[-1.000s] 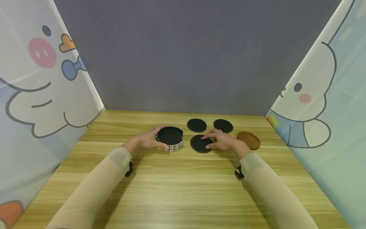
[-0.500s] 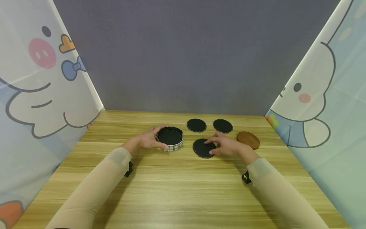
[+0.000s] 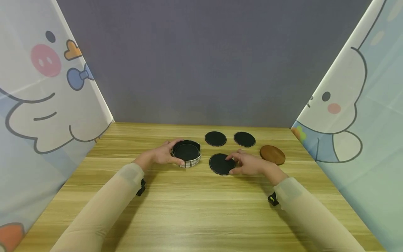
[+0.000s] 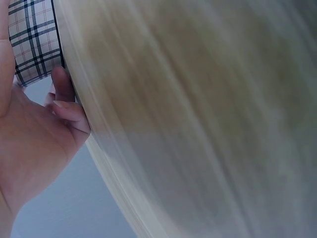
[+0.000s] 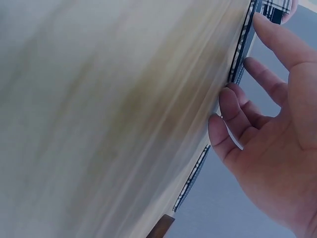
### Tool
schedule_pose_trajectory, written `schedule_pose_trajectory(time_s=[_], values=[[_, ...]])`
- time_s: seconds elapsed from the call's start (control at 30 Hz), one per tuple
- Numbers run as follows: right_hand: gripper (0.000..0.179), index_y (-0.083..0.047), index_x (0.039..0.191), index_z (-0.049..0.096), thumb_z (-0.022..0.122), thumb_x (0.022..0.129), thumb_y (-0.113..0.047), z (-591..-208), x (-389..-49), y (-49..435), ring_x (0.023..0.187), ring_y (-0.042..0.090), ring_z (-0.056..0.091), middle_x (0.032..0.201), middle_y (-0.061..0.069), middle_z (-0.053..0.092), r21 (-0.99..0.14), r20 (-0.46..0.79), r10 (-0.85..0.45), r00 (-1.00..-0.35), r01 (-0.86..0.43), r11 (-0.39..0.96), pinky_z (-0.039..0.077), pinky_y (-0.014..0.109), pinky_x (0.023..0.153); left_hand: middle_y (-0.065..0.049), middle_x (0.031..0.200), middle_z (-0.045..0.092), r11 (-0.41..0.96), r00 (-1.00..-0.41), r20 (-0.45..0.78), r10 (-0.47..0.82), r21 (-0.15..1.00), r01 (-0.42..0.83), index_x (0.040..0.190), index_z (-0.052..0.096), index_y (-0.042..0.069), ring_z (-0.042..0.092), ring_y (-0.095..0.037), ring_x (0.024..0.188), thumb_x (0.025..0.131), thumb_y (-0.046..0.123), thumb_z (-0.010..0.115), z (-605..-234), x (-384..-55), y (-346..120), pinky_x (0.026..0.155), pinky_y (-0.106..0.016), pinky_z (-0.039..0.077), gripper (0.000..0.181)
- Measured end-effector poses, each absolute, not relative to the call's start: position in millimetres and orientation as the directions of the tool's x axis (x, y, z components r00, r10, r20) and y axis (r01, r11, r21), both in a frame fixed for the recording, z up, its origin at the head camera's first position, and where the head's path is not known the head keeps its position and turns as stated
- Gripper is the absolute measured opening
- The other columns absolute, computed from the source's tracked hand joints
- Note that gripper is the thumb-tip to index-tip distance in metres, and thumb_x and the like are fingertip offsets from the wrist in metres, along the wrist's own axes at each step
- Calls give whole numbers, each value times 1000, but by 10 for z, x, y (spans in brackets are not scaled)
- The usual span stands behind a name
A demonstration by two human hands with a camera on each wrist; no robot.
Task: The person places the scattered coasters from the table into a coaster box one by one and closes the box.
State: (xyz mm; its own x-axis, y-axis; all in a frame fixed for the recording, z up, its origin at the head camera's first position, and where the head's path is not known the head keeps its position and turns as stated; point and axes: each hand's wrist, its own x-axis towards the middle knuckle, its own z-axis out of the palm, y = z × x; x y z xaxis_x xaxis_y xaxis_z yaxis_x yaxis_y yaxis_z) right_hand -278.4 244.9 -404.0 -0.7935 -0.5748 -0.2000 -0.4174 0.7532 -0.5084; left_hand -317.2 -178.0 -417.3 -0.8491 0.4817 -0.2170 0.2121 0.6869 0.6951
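My left hand (image 3: 162, 153) grips the side of a round coaster holder (image 3: 190, 163) with a plaid outer wall. A black coaster (image 3: 186, 152) shows inside it. In the left wrist view the holder's plaid wall (image 4: 34, 39) stands beside the fingers. My right hand (image 3: 248, 164) touches a loose black coaster (image 3: 219, 163) lying on the table. Its thumb is at the coaster's rim and a fingertip rests at its top. The right wrist view shows the loosely bent fingers (image 5: 228, 134) along the coaster's edge (image 5: 240, 49).
Two more black coasters, one at back left (image 3: 215, 139) and one at back right (image 3: 244, 139), lie behind the right hand. A brown wooden oval piece (image 3: 272, 154) lies to the right. A grey panel (image 3: 201, 63) rises behind the wooden table (image 3: 201, 206), with cartoon-printed cloths at both sides.
My right hand has drawn the front coaster towards me and right, then the coaster has shifted slightly left under the fingertips. The left hand and the coaster holder have stayed in place.
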Motion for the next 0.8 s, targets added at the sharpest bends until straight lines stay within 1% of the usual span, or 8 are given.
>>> schedule_pose_trajectory(time_s=[0.1,0.27,0.33,0.4,0.47,0.53,0.63,0.8], values=[[62,-14,156,58,78,103,-41,-4022,-2774,2436,107,21,58,140,17,53,-499,-202,-576,-792,-423,757,51,44,97,-35,178,-2,688,-851,-212,481,693,216,177,13,35,15,-62,163,86,58,92,-4173,-3170,-1782,124,-81,22,123],[62,-13,153,61,79,102,-44,-4011,-2800,2383,108,26,53,141,15,51,-470,-164,-581,-797,-455,757,47,46,96,-35,178,-2,692,-853,-210,478,689,218,178,13,34,10,-61,164,85,58,92,-4185,-3175,-1784,125,-82,20,124],[68,-14,156,59,81,101,-47,-4017,-2823,2345,119,29,54,147,15,51,-443,-151,-582,-799,-472,762,47,51,103,-35,178,-3,691,-854,-211,476,690,215,178,13,34,9,-60,165,85,58,92,-4188,-3175,-1786,125,-82,19,125],[77,-17,161,55,82,98,-51,-4029,-2846,2302,137,36,51,158,16,49,-408,-150,-588,-795,-492,769,46,58,113,-35,179,-3,692,-854,-212,475,689,214,178,13,34,8,-60,165,85,58,92,-4190,-3174,-1789,125,-83,18,125],[86,-22,166,50,84,94,-55,-4042,-2866,2261,152,44,43,167,17,45,-383,-168,-594,-787,-503,775,40,66,120,-34,179,-3,694,-854,-212,474,688,214,178,12,34,7,-60,165,85,59,92,-4192,-3174,-1789,125,-83,18,125],[91,-27,169,47,86,91,-57,-4052,-2879,2228,160,49,32,173,16,40,-376,-197,-595,-780,-500,780,35,72,123,-34,179,-3,695,-853,-213,476,686,217,178,12,34,7,-59,166,85,60,92,-4194,-3176,-1789,125,-83,18,125],[92,-29,168,47,87,90,-54,-4062,-2891,2188,162,50,27,175,16,37,-380,-214,-599,-772,-499,779,31,75,124,-34,179,-3,693,-852,-212,479,688,218,178,12,34,7,-59,166,84,60,92,-4194,-3177,-1790,125,-82,18,125],[88,-28,165,52,89,88,-49,-4071,-2902,2153,158,46,33,171,16,42,-372,-200,-599,-775,-506,778,33,72,123,-34,179,-2,687,-852,-210,480,694,216,177,13,35,11,-59,165,84,60,93,-4191,-3178,-1796,125,-81,20,126]])
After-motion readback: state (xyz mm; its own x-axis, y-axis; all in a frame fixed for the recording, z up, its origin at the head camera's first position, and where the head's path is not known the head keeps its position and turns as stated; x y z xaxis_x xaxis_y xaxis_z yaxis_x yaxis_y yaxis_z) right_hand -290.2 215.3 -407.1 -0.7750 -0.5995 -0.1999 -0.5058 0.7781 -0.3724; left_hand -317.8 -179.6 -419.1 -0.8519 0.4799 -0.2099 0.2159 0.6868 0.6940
